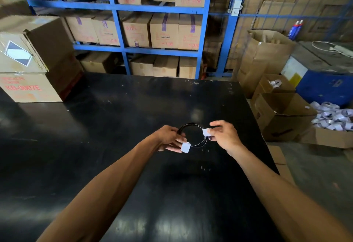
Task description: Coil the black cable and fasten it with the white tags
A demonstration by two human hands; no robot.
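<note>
A thin black cable (191, 124) is wound into a small round coil held above the black table (114, 119). My left hand (169, 137) grips the coil's left side. One white tag (185, 147) sits on the coil's lower edge by my left fingertips. My right hand (223, 135) pinches a second white tag (206, 132) on the coil's right side. The cable is hard to see against the dark tabletop.
Cardboard boxes (28, 87) stand at the table's far left. Blue shelving (137, 9) full of cartons rises behind the table. To the right, open boxes (284, 115) sit on the floor, one heaped with white tags (332, 117). A blue crate (324, 87) stands beyond them.
</note>
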